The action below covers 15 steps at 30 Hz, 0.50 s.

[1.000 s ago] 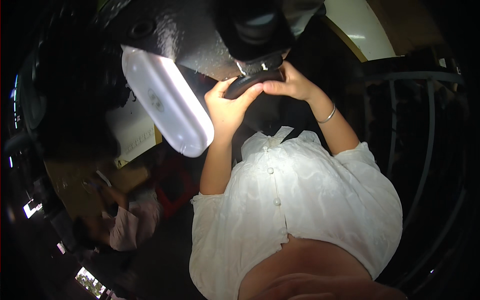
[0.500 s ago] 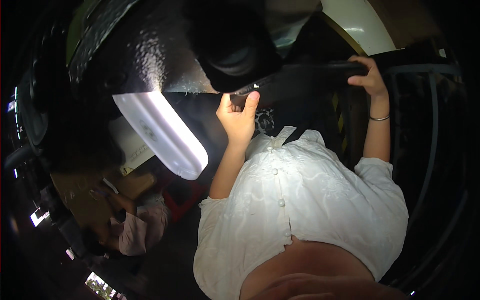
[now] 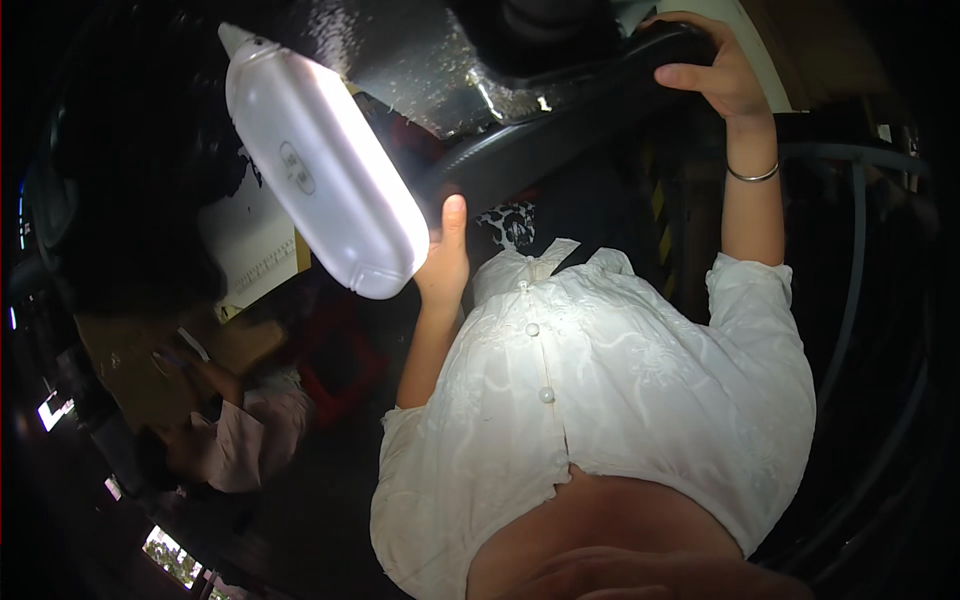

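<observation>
A long, dark, smooth strip-like piece (image 3: 560,135) slants between my two hands, its exact kind too dark to make out. My right hand (image 3: 725,75) is closed round its upper right end, thumb in front and fingers over the top edge. At the lower left end is my left hand (image 3: 445,262), its thumb up against the piece and its other fingers hidden. A whitish, rounded elongated housing (image 3: 320,180), brightly lit along one side, hangs just left of and partly over my left hand. Behind the piece is a dark, rough-surfaced body (image 3: 420,80), glossy in the light.
To the left, a co-worker in a pale pink top (image 3: 250,440) sits at a brown surface (image 3: 130,370). A red frame-like object (image 3: 345,370) stands between us. A pale board with scale-like marks (image 3: 260,265) lies behind the white housing. Grey metal bars (image 3: 858,250) curve at the right.
My left hand has moved left and slightly down, my right hand up, so the dark piece is more tilted. The view has shifted, and the white housing sits higher and shows more fully.
</observation>
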### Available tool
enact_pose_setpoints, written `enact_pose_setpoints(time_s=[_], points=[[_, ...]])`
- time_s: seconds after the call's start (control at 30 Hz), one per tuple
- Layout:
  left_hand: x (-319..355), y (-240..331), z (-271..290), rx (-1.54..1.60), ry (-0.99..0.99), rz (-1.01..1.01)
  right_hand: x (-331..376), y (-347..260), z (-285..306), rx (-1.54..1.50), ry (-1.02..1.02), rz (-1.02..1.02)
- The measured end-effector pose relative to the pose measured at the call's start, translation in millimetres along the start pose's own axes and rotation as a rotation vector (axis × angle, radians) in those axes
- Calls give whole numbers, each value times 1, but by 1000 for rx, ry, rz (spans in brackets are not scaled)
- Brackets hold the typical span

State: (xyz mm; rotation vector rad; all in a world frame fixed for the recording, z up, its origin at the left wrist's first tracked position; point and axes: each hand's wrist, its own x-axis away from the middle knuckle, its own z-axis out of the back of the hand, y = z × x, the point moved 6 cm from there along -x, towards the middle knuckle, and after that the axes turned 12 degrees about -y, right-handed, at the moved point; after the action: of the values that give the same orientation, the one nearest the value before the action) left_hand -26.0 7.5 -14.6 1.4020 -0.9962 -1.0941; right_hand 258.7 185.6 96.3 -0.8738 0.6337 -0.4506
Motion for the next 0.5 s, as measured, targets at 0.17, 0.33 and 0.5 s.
enact_pose_setpoints(time_s=[0.17,0.33,0.5], points=[[16,-2,47,-212,46,31,-5,3,-36,-45,43,-170],[19,9,80,-130,54,8,-16,-14,-84,-195,-27,-143],[19,5,116,-83,80,54,-17,-17,-121,-360,22,-122]])
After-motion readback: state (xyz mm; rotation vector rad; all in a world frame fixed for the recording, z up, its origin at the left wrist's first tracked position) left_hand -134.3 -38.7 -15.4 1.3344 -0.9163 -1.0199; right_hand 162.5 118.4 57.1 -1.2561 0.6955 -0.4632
